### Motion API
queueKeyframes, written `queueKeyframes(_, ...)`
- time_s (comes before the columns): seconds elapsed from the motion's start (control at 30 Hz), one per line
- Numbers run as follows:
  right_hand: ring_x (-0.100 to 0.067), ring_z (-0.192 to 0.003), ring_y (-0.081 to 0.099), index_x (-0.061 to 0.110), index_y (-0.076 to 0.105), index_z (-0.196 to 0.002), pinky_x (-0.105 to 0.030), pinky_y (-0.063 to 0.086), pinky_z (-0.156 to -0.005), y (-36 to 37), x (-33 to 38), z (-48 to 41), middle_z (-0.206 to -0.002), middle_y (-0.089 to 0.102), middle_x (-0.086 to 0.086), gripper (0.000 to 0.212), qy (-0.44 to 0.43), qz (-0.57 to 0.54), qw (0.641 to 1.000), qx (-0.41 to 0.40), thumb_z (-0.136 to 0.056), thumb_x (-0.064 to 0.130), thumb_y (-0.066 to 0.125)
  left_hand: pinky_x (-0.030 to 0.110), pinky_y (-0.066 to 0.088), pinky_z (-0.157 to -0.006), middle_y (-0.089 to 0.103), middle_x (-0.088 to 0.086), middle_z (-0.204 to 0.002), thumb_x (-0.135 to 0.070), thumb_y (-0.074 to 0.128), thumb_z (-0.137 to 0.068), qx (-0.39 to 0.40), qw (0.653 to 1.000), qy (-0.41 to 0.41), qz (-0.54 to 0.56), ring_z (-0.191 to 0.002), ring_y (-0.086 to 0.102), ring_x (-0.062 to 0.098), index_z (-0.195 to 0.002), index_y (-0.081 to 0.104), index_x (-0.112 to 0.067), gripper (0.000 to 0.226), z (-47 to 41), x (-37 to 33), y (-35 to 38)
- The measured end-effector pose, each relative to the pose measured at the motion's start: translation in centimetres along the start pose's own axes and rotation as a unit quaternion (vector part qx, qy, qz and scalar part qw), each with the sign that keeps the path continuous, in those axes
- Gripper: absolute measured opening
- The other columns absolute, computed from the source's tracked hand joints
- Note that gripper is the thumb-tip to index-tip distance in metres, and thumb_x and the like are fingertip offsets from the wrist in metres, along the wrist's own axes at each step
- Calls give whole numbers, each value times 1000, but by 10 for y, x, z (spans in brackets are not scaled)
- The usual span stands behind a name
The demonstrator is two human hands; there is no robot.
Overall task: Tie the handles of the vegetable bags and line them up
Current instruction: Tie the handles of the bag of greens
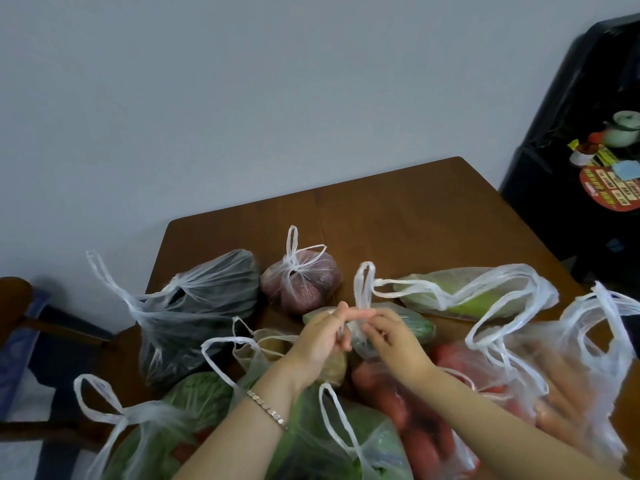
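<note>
Several thin white plastic bags of vegetables crowd a brown wooden table (415, 216). At the centre lies a cucumber bag (415, 325), and its handles (364, 289) stand up in a loop. My left hand (323, 336) pinches the handles from the left with a finger stretched across them. From the right, my right hand (389, 336) pinches the same handles just below the loop. Behind them sits a tied bag of red onions (301, 277). A tied bag of dark vegetables (201, 306) lies at the left. A long green gourd bag (464, 294) lies at the right, handles loose.
Open bags of carrots (568, 386), red produce (415, 420) and leafy greens (194, 407) fill the near edge. A chair (41, 327) stands left of the table. A black cabinet with a teapot (623, 128) is at the far right. A grey wall rises behind.
</note>
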State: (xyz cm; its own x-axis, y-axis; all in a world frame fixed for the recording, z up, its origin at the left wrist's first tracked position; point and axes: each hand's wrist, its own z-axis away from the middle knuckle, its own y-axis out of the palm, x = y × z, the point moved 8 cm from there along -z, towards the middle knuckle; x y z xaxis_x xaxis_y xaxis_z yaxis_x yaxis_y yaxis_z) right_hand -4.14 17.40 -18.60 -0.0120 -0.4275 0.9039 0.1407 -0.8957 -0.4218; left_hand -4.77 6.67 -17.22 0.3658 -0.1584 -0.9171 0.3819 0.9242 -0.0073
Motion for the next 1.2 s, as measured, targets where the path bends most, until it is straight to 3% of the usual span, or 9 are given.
queueKeyframes(0.13,-8,-75,52,23,63,-72,-23,38,-74,6,6,-6,-76,60,5,28,-12,-42,999,-10,-92,16,46,20,44,-66,60,0,-76,-31,26,-100,-31,999,3,41,-63,50,8,-100,70,-9,49,2,-10,-3)
queueKeyframes(0.23,-4,-54,44,23,55,-60,-21,34,-59,-1,-6,-12,-56,49,8,36,91,-126,986,-53,-92,10,46,20,41,-81,59,-2,-100,-27,29,-99,-173,967,83,-166,-88,53,7,-83,70,-15,45,6,-34,-29)
queueKeyframes(0.3,-5,-52,41,25,55,-60,-20,32,-54,-5,-13,-15,-51,45,9,34,132,-79,987,-49,-91,12,48,14,37,-72,55,-4,-82,-30,31,-98,-198,946,112,-230,-76,50,1,-69,63,-26,44,9,-45,-33)
queueKeyframes(0.37,-12,-55,43,28,48,-56,-27,31,-54,-2,-6,-17,-52,45,6,37,105,45,993,-14,-90,15,48,21,34,-55,46,-8,-52,-34,31,-97,-147,970,107,-162,-49,42,3,-64,61,-23,46,7,-47,-25)
queueKeyframes(0.47,-21,-66,40,25,28,-48,-27,23,-63,9,21,-14,-54,40,1,47,-16,177,984,28,-89,11,44,21,39,-53,42,-7,-37,-29,30,-99,-122,988,90,-37,-40,45,8,-65,62,-15,49,1,-54,-10)
queueKeyframes(0.7,-7,-60,35,26,35,-46,-18,29,-64,8,19,-1,-58,37,5,42,-57,60,994,69,-83,38,48,19,48,-54,46,-10,-41,-28,32,-100,-104,989,27,103,-43,47,4,-89,62,-4,40,-20,-48,-2)
queueKeyframes(0.83,-12,-51,38,15,40,-45,-31,31,-59,2,-1,-1,-51,39,-3,48,42,-94,994,21,-89,23,55,17,44,-74,54,-6,-79,-26,44,-96,-83,988,46,-122,-77,55,8,-121,48,-16,27,-13,-41,10)
queueKeyframes(1.0,3,-39,45,13,68,-74,-14,33,-49,3,-3,2,-38,50,12,20,85,-142,986,4,-89,9,55,20,38,-93,55,-4,-113,-32,36,-98,-44,961,62,-266,-108,52,9,-130,43,-19,36,-3,-23,18)
queueKeyframes(1.2,5,-60,55,-5,63,-90,-16,42,-61,-9,-9,-2,-72,57,-2,18,76,-78,993,-38,-89,11,55,26,31,-91,55,9,-100,-21,35,-99,-78,884,137,-441,-98,44,22,-105,64,-12,31,-6,-26,9)
